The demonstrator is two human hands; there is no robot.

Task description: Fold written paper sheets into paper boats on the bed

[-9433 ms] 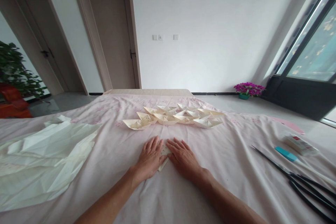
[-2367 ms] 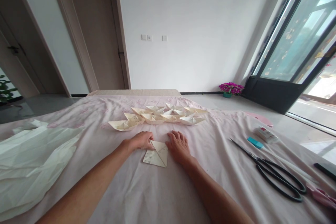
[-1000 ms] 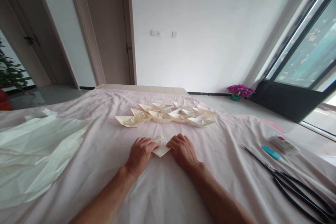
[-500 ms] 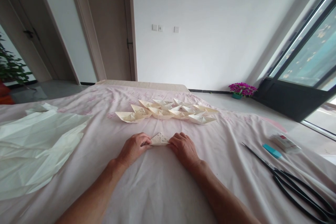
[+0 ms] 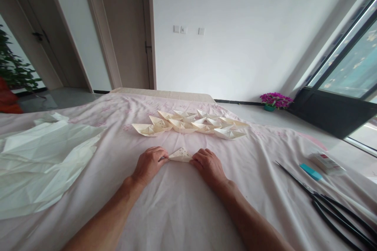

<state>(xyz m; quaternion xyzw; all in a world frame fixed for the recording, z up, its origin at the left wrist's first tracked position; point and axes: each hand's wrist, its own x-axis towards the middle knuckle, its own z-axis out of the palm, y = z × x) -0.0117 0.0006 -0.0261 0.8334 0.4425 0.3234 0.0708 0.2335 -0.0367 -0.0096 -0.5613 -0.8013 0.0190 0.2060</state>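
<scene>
Between my hands is a small piece of folded paper [image 5: 180,155], cream with dark specks, its peak pointing away from me. My left hand [image 5: 151,162] pinches its left corner, fingers curled. At the opposite corner, my right hand [image 5: 207,163] grips it the same way; the fingertips are partly hidden. Just beyond stand several folded paper boats [image 5: 184,126], cream and white, close together on the pale pink cloth [image 5: 176,211].
Black-handled scissors [image 5: 313,196] lie open on the right, near a blue object [image 5: 311,171] and a small white box [image 5: 327,163]. Crumpled pale sheets [image 5: 50,160] spread across the left. A pot of magenta flowers [image 5: 276,100] stands on the floor by the window.
The folded paper now shows a wider, flatter front face between my hands. Both hands keep hold of its corners. The whole view has shifted slightly.
</scene>
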